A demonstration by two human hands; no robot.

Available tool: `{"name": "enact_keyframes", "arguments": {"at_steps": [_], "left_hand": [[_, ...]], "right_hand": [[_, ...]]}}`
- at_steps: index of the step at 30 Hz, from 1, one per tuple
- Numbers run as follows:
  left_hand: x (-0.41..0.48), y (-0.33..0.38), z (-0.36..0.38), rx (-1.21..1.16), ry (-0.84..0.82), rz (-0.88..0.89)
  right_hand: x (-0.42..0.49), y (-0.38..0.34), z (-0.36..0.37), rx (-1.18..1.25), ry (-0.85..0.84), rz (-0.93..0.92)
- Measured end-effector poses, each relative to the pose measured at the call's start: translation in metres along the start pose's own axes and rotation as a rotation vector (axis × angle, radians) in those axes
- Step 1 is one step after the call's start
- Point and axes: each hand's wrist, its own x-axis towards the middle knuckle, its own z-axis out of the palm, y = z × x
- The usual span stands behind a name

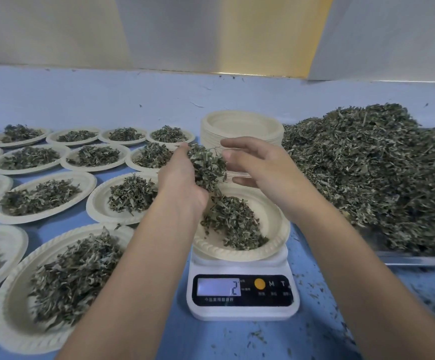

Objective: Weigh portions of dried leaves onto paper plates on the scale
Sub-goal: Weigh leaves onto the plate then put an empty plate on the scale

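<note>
Overshoot risk — your left hand (182, 183) fingers clamp a leaf clump (207, 165) above the plate (270, 219), right hand (258, 167) fingers apart; dumping it whole could overrun the scale (242, 292)

plate (237, 254): matt embossed paper | scale (242, 314): smooth white plastic | tray (418, 261): probably metal, shiny | leaves (367, 165): dry, rough

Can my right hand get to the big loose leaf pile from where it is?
Probably yes: the right hand is open, and the leaf pile lies just to its right with nothing between them.
</note>
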Motion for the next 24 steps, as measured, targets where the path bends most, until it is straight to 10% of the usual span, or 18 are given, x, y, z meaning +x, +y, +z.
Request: {"name": "enact_keyframes", "arguments": {"at_steps": [24], "left_hand": [[-0.018, -0.012, 0.011, 0.243, -0.001, 0.280]], "right_hand": [[0.002, 0.006, 0.021, 0.013, 0.140, -0.154]]}}
